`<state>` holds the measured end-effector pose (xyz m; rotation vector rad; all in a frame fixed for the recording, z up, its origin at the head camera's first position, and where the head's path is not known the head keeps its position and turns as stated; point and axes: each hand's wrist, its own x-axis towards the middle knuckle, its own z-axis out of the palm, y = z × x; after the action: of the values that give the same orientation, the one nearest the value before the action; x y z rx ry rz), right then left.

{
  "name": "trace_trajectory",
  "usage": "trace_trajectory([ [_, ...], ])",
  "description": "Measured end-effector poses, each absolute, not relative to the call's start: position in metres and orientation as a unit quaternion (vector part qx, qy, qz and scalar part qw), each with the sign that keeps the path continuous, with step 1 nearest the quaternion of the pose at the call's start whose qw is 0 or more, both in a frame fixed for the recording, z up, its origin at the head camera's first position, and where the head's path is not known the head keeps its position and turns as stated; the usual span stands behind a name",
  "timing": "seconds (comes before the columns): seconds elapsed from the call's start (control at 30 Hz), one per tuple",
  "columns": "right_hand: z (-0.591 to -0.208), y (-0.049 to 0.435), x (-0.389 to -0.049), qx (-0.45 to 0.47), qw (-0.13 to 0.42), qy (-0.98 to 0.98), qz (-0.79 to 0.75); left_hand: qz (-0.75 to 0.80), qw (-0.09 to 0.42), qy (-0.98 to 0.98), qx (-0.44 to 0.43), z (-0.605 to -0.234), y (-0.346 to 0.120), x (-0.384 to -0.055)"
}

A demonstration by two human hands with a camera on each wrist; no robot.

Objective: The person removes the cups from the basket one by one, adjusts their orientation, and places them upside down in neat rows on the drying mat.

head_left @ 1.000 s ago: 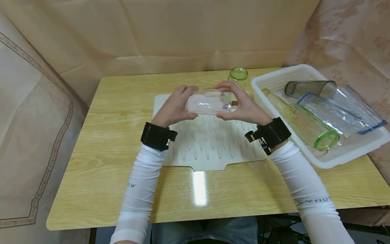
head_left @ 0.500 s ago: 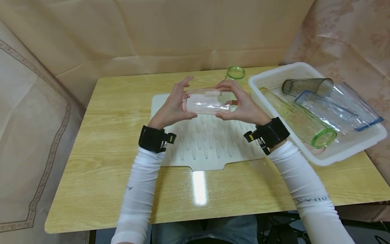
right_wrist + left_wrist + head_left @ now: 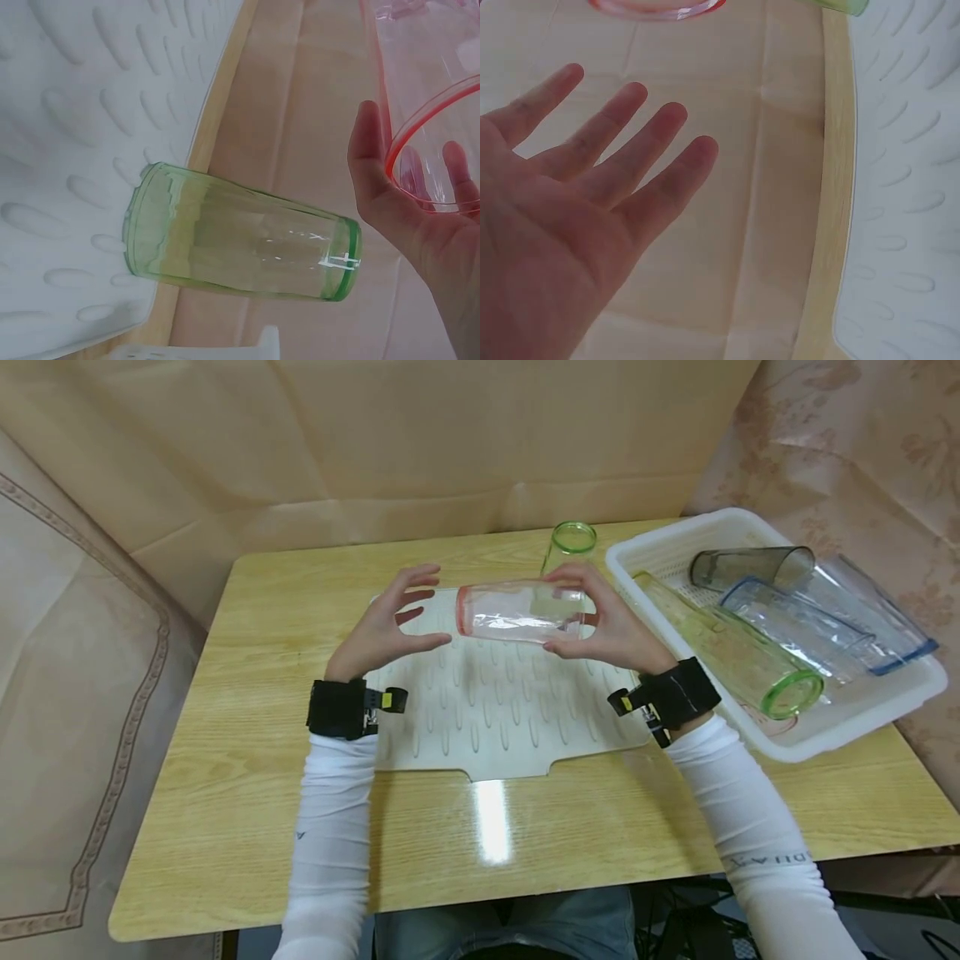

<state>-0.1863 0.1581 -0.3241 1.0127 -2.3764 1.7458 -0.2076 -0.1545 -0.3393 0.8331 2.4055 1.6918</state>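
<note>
My right hand (image 3: 611,618) grips a clear, pink-tinted drinking glass (image 3: 510,612) by its right end. The glass lies sideways in the air above a white ridged drying mat (image 3: 487,727). In the right wrist view, a red-edged rim (image 3: 409,142) is close to the palm, with fingers visible through it. My left hand (image 3: 386,631) is off the glass's left end, apart from it, fingers spread and holding nothing. The left wrist view shows that palm (image 3: 592,187) and the glass's reddish end (image 3: 660,7) above. A green glass (image 3: 247,232) stands upside down at the mat's far right corner.
Right of the mat sits a white plastic basket (image 3: 840,747). Inside lie a green-based glass (image 3: 750,664), a grey glass (image 3: 742,568) and blue-tinted ones (image 3: 806,622). A beige cloth (image 3: 337,443) hangs behind the wooden table (image 3: 247,735).
My left hand has let go of the pink-tinted glass and moved left, its fingers spread. The right hand still holds the glass, now slightly further right.
</note>
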Motion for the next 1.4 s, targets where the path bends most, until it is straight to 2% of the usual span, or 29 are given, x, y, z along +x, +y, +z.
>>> trace_trajectory([
  [0.4, -0.354, 0.153, -0.191, 0.344, 0.013, -0.736, 0.583, 0.614, 0.061, 0.731, 0.291, -0.348, -0.158, -0.206],
  [0.6, -0.35, 0.14, -0.186, 0.347, 0.0, -0.727, 0.593, 0.594, 0.087, 0.741, 0.3, -0.348, -0.15, -0.207],
  [1.0, -0.332, 0.124, -0.169, 0.327, -0.014, -0.739, 0.589, 0.589, 0.104, 0.748, 0.288, -0.35, -0.148, -0.205],
  [1.4, -0.364, 0.122, -0.183, 0.301, -0.028, -0.711, 0.635, 0.535, 0.081, 0.783, 0.307, -0.337, -0.153, -0.207],
])
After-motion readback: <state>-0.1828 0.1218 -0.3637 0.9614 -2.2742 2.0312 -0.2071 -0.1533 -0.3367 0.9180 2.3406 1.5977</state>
